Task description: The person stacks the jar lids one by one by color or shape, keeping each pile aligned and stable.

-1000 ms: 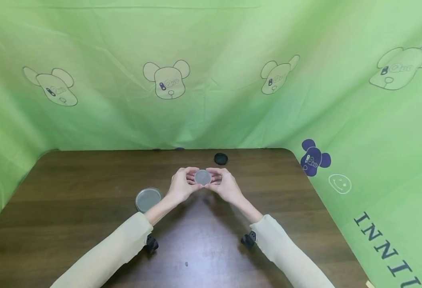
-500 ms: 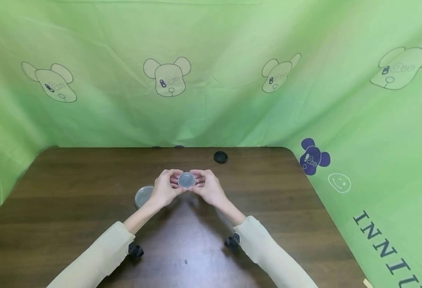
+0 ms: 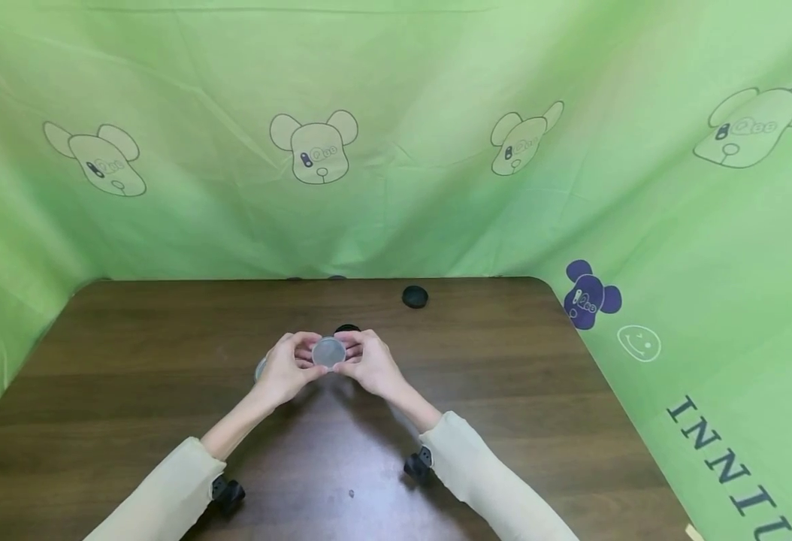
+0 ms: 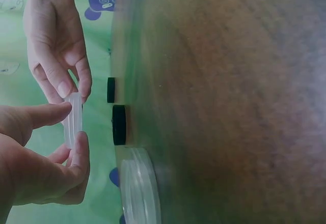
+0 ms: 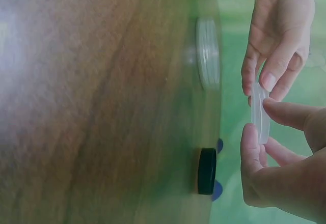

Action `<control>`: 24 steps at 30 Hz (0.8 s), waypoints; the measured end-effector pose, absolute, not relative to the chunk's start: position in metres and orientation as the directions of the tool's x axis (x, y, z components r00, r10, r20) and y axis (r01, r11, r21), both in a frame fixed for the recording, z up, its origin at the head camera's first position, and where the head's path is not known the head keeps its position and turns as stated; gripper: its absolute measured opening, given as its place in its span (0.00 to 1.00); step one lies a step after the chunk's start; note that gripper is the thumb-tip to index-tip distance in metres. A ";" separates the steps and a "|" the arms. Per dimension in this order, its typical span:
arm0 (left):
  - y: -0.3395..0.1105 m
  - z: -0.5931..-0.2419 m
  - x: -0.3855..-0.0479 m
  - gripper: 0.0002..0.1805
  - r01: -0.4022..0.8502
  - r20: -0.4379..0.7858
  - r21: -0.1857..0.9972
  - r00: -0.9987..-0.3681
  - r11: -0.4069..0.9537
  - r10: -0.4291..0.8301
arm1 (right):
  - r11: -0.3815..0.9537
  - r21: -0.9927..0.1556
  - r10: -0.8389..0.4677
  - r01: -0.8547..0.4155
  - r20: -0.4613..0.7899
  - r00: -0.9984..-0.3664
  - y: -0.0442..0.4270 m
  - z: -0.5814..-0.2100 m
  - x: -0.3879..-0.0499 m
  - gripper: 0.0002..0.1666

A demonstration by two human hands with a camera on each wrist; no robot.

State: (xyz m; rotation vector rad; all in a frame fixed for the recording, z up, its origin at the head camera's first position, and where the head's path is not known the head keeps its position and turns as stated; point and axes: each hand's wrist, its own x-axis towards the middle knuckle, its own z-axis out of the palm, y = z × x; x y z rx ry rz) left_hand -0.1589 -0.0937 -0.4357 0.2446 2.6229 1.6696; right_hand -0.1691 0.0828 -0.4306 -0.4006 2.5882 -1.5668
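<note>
Both hands hold a small clear petri dish (image 3: 328, 352) above the table, its round face tilted toward the head camera. The left hand (image 3: 288, 370) pinches its left rim between thumb and fingers, and the right hand (image 3: 373, 368) pinches the right rim. Seen edge-on in the left wrist view, the small dish shows stacked, ridged layers. A larger clear petri dish (image 5: 207, 53) lies flat on the table; in the head view the left hand covers most of it. Just behind the hands sits a black round disc (image 3: 347, 328), partly hidden by the held dish and fingers.
A second black round disc (image 3: 415, 297) lies near the back edge of the brown wooden table (image 3: 504, 361). Green printed cloth (image 3: 396, 210) hangs behind the table and along its sides. A small dark speck (image 3: 352, 494) marks the tabletop near the front.
Both hands have moved left and slightly nearer the body with the small petri dish between them. The left hand now covers most of the larger dish, and one black disc has come into view.
</note>
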 end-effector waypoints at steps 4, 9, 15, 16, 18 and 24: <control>-0.100 -0.438 -0.155 0.27 0.116 0.064 0.888 -0.989 0.445 0.130 | 0.455 -0.872 -0.274 -0.178 0.053 -0.960 0.076 -0.433 -0.167 0.28; -0.114 -0.440 -0.151 0.27 0.092 0.040 0.905 -0.990 0.416 0.132 | 0.435 -0.887 -0.287 -0.153 0.025 -0.958 0.065 -0.435 -0.167 0.28; -0.129 -0.440 -0.150 0.26 0.081 0.025 0.911 -0.990 0.405 0.141 | 0.374 -0.919 -0.310 -0.124 0.002 -0.951 0.053 -0.437 -0.170 0.27; -0.132 -0.440 -0.150 0.26 0.076 0.020 0.909 -0.990 0.411 0.140 | 0.366 -0.922 -0.315 -0.125 0.004 -0.949 0.051 -0.437 -0.170 0.27; -0.137 -0.441 -0.150 0.27 0.065 0.008 0.904 -0.991 0.422 0.136 | 0.355 -0.925 -0.323 -0.132 0.012 -0.946 0.045 -0.437 -0.170 0.27; -0.151 -0.443 -0.149 0.27 0.067 0.010 0.899 -0.991 0.432 0.134 | 0.371 -0.917 -0.326 -0.146 0.019 -0.945 0.029 -0.438 -0.170 0.26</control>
